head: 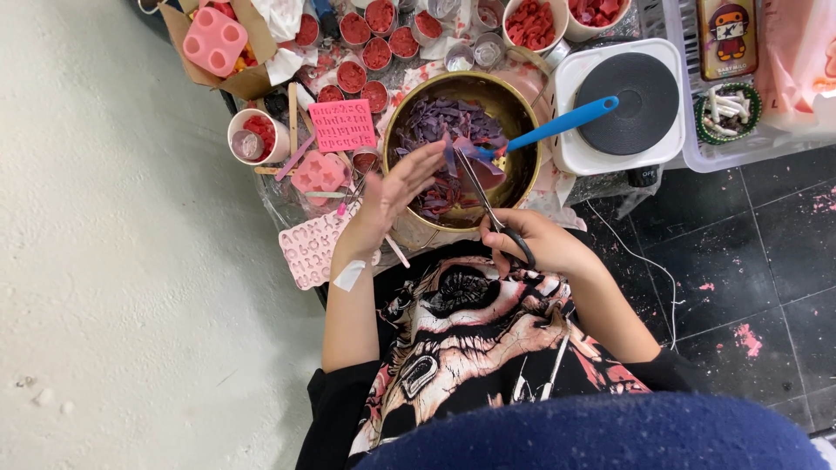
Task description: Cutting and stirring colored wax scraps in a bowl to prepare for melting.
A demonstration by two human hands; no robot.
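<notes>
Purple wax scraps (435, 122) fill the brass bowl (514, 96) in front of me on the bench (601, 187), with darker red pieces lying nearer my side of it. My left hand (392, 191) is spread open over the bowl's near edge, fingers stretched out, and its fingertips pinch a thin purple sheet (477, 161) that hangs above the scraps. My right hand (531, 239) is closed around the dark handles of the scissors (483, 196), whose blades point up and away from me and reach the sheet's lower edge. I cannot tell whether the blades are parted. A blue spatula (557, 126) leans in the bowl, its handle slanting out over the white hotplate (623, 104) to the right. Left of the bowl lie pink moulds: a letter mould (342, 124), a star-shaped one (320, 171) and a long number mould (309, 248) hanging over the bench edge. Small metal cups of red wax (366, 39) crowd the far side, and a white cup (255, 135) stands near the left edge.
</notes>
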